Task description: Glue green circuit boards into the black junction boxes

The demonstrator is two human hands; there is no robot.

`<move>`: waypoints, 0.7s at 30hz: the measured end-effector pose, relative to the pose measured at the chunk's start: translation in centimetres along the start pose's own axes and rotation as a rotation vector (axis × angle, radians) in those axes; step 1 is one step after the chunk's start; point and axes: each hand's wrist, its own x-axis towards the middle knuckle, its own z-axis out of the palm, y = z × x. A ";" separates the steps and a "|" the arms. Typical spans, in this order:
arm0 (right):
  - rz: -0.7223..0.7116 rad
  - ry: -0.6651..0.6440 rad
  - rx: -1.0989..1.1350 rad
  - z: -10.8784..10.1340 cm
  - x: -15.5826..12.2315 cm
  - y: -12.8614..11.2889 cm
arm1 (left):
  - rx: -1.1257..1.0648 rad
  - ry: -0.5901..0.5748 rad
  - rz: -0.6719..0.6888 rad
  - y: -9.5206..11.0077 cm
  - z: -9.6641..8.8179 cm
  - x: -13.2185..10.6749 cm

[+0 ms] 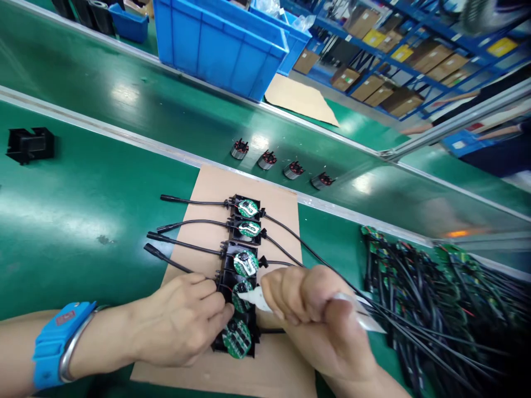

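Note:
Several round green circuit boards [246, 263] sit in a column of black plastic housings [228, 255] with black cables out both sides. The three farthest boards carry white paste strips; no such strips show on the two nearest. My right hand [315, 309] is closed around a white squeeze tube [259, 299], mostly hidden in the fist. Its pointed nozzle is over the second-nearest board [241, 297]. With fingers curled, my left hand [186, 318] grips the left edge of a black housing beside the nearest board [237, 338]; its fingertips are partly hidden.
Cardboard [224, 182] lies under the housings. Bundled cables with green boards [415, 287] are heaped at right. Several motor stators [267, 160] stand behind a metal rail. A black housing [31, 145] lies far left; a blue crate [219, 50] is behind. Another person's arm [468, 99] shows at right.

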 end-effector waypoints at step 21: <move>0.038 0.019 -0.030 -1.1 -2.0 0.5 | 0.040 -0.016 0.029 0.2 0.5 0.0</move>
